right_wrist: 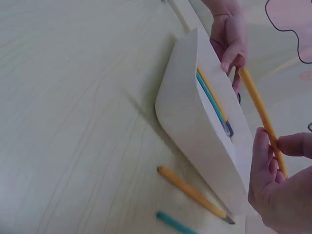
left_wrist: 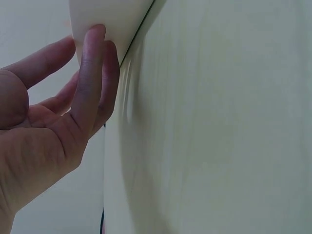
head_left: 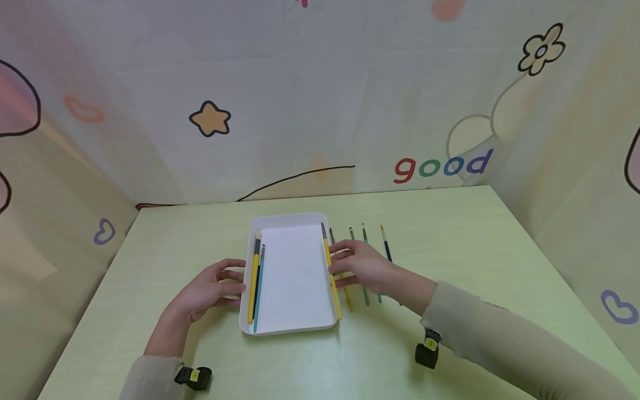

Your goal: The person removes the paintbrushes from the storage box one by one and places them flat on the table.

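Note:
A white tray [head_left: 292, 278] lies on the table. Its left side is touched by the fingertips of my left hand [head_left: 210, 289], whose fingers are slightly bent along the outer wall; in the left wrist view the tray's wall [left_wrist: 109, 17] meets these fingers. Inside the tray, along the left side, lie a yellow paintbrush [head_left: 253, 283], a teal paintbrush [head_left: 259, 289] and a dark one partly hidden between them. My right hand [head_left: 362, 266] pinches another yellow paintbrush [right_wrist: 261, 105] between thumb and fingers, above the tray's right rim in the head view.
On the table right of the tray lie several paintbrushes: a yellow one [head_left: 347, 297], teal ones including one teal paintbrush [head_left: 366, 297], and a dark blue paintbrush [head_left: 387, 250]. My right hand partly covers them. A printed cloth [head_left: 300, 111] hangs behind the table [head_left: 450, 233].

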The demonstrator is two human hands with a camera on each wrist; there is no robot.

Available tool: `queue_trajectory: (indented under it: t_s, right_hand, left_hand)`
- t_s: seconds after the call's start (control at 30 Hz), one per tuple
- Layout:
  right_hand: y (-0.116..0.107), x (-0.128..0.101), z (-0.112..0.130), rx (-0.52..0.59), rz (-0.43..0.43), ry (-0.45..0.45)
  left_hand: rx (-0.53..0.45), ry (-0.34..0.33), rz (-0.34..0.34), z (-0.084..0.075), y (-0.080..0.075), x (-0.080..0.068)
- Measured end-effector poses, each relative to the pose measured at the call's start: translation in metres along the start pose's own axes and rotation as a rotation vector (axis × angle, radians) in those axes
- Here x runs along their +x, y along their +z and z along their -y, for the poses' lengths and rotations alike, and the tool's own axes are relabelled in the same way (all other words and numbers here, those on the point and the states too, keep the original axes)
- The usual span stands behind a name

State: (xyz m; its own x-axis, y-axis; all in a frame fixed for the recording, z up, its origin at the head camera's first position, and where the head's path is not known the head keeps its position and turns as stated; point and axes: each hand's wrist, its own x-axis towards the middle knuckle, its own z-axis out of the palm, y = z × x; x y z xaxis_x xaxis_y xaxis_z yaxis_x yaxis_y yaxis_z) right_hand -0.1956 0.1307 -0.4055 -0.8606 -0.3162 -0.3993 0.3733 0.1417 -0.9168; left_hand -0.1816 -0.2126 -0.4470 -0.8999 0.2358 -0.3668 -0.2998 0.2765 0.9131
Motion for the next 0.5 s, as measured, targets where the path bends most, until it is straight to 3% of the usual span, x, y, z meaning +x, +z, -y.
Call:
queue_trajectory:
  t_s: [0.5]
  right_hand:
    - [-0.074,-0.023,-0.015,-0.025,-0.118,0.018]
  left_hand:
    - [0.004,0.003,0.008,0.002,0.0,0.0]
